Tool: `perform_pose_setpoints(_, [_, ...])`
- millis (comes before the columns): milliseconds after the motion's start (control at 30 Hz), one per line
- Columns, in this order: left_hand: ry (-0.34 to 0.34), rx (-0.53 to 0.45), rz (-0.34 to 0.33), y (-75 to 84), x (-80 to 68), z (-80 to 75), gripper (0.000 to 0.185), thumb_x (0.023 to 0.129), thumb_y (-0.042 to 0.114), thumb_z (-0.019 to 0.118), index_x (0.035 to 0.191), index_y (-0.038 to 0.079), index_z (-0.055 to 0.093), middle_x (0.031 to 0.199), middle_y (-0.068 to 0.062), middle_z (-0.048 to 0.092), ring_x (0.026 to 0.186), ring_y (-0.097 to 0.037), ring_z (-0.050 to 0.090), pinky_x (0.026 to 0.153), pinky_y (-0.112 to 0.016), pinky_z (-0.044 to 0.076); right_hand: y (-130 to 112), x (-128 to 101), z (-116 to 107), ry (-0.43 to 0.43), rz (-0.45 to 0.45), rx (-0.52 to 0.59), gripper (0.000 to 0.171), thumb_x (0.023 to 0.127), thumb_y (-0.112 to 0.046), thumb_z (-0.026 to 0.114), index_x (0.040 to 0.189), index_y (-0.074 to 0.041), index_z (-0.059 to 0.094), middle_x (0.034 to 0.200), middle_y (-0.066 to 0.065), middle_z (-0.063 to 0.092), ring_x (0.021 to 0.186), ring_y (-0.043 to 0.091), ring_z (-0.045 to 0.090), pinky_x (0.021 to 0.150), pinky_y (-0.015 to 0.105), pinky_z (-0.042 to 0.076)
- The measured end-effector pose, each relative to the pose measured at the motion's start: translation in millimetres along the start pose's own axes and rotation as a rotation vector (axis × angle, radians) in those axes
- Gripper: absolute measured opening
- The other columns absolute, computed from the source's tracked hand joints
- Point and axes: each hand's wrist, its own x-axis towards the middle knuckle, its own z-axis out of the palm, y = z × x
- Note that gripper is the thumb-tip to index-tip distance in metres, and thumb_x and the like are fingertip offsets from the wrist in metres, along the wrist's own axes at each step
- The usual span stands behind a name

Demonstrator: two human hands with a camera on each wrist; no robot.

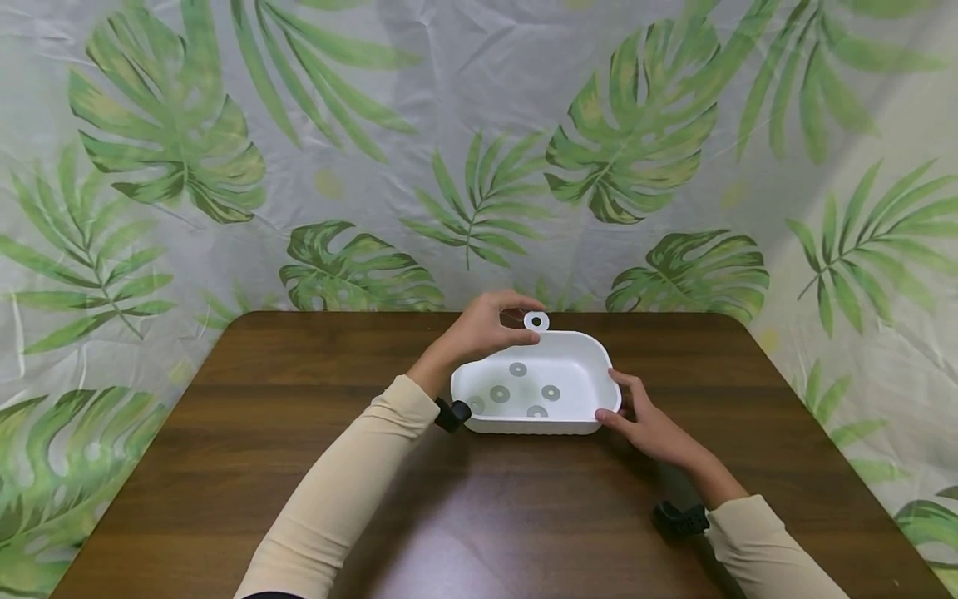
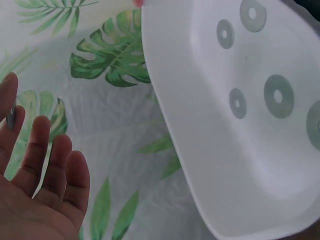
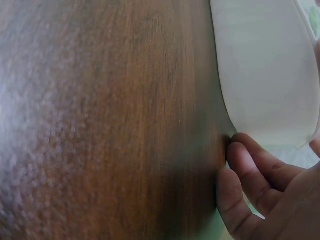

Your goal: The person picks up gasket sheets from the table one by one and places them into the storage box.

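Observation:
A white, round-cornered basin (image 1: 554, 353) stands near the far edge of the table, with several flat grey washers (image 1: 500, 394) spread over its floor. Above its far rim, my left hand (image 1: 486, 326) pinches one more washer (image 1: 536, 321) between thumb and finger; this one looks bright, with a dark hole. In the left wrist view that washer (image 2: 11, 117) shows edge-on, and the other fingers stay loosely spread. My right hand (image 1: 642, 420) grips the basin's right end, thumb at the near corner. From the right wrist, curled fingers (image 3: 255, 172) show against the basin's outer wall (image 3: 267, 75).
The brown wooden table (image 1: 299, 416) extends around the basin on all sides. Directly behind its far edge hangs a pale cloth (image 1: 479, 108) printed with green leaves. Dark straps (image 1: 679, 520) sit on both wrists, the left one close to the basin's near left corner.

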Motion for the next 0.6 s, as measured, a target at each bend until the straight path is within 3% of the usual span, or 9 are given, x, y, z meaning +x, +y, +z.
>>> perform_pose_setpoints(367, [-0.001,-0.074,-0.006,-9.9,6.0,15.2,0.042,0.086,0.015,0.077,0.126,0.008,0.068,0.127,-0.011,0.066,0.116,-0.026,0.061,0.105,-0.042,0.049,-1.8,0.7,-0.7,-0.014,0.013,0.009,0.08,0.098,-0.028,0.063,0.153,-0.007,0.01,0.125,0.028,0.054,0.106,0.03,0.06,0.077,0.023,0.05])
perform_pose_setpoints(600, [-0.022,-0.05,-0.073,-10.7,6.4,29.1,0.042,0.087,0.022,0.077,0.127,0.015,0.068,0.132,-0.004,0.065,0.12,-0.023,0.06,0.101,-0.032,0.05,-3.0,0.0,-0.2,-0.016,0.016,0.016,0.079,0.098,-0.026,0.062,0.153,-0.005,0.01,0.122,0.028,0.055,0.106,0.031,0.061,0.077,0.023,0.051])
